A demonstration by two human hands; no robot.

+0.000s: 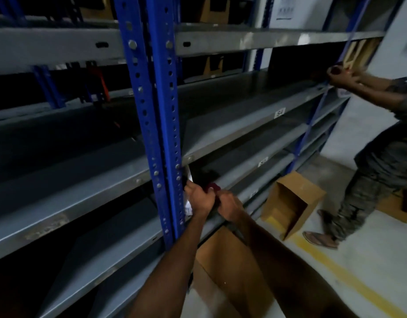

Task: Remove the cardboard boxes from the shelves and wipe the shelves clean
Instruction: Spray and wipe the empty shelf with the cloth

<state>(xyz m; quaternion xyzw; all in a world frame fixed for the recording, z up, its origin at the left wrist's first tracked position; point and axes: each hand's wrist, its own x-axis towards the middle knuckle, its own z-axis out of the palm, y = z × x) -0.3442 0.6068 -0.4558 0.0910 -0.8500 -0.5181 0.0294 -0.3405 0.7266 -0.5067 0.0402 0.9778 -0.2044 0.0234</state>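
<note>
A: Head view, hands?
B: Both arms reach forward to the front lip of a grey shelf (239, 177), beside the blue upright (161, 125). Left hand (199, 198) and right hand (230, 206), fingers curled, together grip a dark red cloth (212, 187) at the shelf edge.
A: Boxes?
B: Open cardboard box (291, 200) on the floor by the rack; a second box (230, 271) under the forearms, partly hidden.
A: Unclear items?
B: Cloth mostly covered by fingers; frame blurred. Another person (381, 161) at right, cut off by the frame edge.
</note>
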